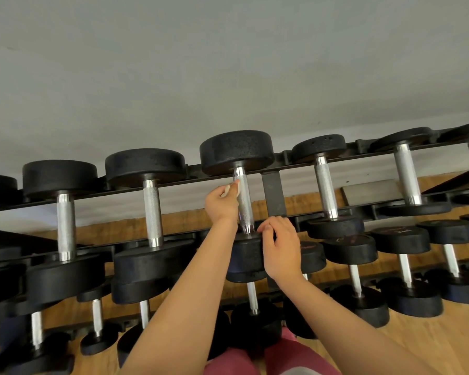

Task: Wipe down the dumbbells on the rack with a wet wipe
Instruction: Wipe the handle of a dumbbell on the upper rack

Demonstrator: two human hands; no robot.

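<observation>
A black dumbbell (237,151) with a knurled silver handle (244,205) lies on the top tier of the black rack (272,194), in the middle of the view. My left hand (220,203) grips a small white wet wipe (229,189) and holds it against the upper left side of that handle. My right hand (280,246) rests on the near black head (245,254) of the same dumbbell, fingers curled over its top edge next to the handle's lower end.
Several more black dumbbells (152,212) line the top tier on both sides. Lower tiers carry smaller dumbbells (405,266). A grey wall (228,63) stands behind the rack, and wooden floor (444,342) lies beneath. Pink-clad legs (268,358) show at the bottom.
</observation>
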